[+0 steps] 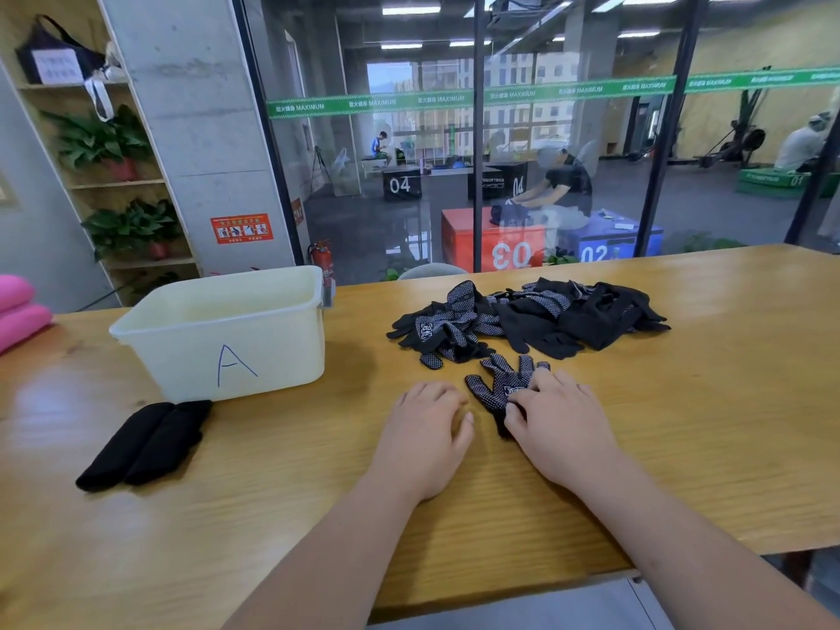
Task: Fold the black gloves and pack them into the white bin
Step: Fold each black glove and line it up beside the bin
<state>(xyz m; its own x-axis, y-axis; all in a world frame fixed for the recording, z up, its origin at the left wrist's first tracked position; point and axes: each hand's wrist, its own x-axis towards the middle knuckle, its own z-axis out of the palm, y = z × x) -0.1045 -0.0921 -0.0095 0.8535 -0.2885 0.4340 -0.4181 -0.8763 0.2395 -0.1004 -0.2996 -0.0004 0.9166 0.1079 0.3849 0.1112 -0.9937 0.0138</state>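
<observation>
On the wooden table [727,402] right in front of them, one dotted black glove [497,384] lies spread flat, and the right hand [563,425] presses on its cuff end with fairly flat fingers, pinning it for the fold, I'd say. Now the left hand [427,438] rests palm-down just beside it, loosely curled, holding nothing. Behind, the loose pile [536,318] waits; a rolled pair [145,443] sits by the white bin [282,347], marked with a blue "A". The glove's white patch is too small to read. The glass strip [454,100] reads MAXIMUM.
</observation>
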